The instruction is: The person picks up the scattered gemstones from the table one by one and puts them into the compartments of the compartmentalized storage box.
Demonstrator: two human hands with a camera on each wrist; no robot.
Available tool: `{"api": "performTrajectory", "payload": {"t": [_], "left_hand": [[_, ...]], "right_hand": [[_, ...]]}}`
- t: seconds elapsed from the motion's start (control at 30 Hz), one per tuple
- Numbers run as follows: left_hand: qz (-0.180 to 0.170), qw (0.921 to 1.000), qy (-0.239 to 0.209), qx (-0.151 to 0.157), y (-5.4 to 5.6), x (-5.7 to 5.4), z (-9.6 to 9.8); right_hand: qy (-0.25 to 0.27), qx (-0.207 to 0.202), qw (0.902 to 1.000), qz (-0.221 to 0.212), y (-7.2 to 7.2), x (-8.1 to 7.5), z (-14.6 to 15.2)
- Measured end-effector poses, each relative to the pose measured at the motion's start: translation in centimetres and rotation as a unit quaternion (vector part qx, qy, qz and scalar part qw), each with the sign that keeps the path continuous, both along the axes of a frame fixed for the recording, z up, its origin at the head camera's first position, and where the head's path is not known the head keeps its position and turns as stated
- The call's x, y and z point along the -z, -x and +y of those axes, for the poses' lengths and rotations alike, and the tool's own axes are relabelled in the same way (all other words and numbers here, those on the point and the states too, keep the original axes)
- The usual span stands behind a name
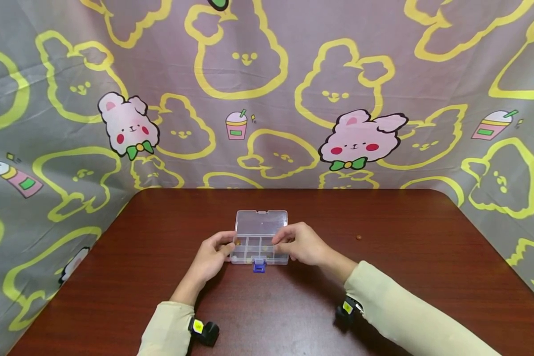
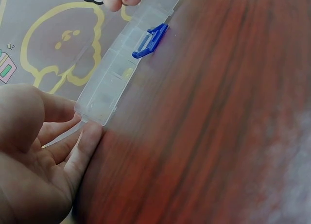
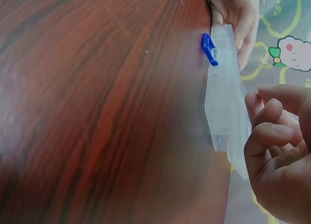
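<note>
A clear plastic compartment box (image 1: 245, 249) sits on the table with its transparent lid (image 1: 261, 222) raised at the back. A blue latch (image 1: 259, 267) hangs at its front edge. My left hand (image 1: 212, 257) grips the box's left end; the left wrist view shows the thumb (image 2: 86, 146) against the corner. My right hand (image 1: 304, 244) is over the right-hand compartments, fingers curled and fingertips close together. Whether they pinch anything is hidden. In the right wrist view the curled fingers (image 3: 274, 131) are beside the box. An amber bead (image 1: 238, 242) lies in a left compartment.
One small brown bead (image 1: 358, 237) lies on the reddish-brown table (image 1: 382, 217), to the right of the box. A patterned curtain (image 1: 267, 113) hangs behind the table's far edge and along both sides.
</note>
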State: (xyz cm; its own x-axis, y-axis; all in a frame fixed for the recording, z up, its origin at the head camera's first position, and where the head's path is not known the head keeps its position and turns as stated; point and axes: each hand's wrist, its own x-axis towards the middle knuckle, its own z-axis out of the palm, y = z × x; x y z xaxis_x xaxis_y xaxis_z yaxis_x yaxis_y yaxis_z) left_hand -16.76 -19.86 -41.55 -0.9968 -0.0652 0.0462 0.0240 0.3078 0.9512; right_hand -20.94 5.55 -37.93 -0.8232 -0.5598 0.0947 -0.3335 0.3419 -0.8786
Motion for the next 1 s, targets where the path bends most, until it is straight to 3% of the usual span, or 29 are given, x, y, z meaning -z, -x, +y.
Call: {"api": "performTrajectory", "payload": {"t": [0.53, 1.0], "left_hand": [[0.000, 1.0000, -0.003, 0.001, -0.2, 0.1, 0.0], [0.004, 1.0000, 0.007, 0.003, -0.1, 0.0, 0.1]], "right_hand": [[-0.018, 0.045, 0.9988, -0.009, 0.6, 0.2, 3.6], [-0.024, 0.106, 0.9924, -0.058, 1.5, 0.6, 10.6]]}}
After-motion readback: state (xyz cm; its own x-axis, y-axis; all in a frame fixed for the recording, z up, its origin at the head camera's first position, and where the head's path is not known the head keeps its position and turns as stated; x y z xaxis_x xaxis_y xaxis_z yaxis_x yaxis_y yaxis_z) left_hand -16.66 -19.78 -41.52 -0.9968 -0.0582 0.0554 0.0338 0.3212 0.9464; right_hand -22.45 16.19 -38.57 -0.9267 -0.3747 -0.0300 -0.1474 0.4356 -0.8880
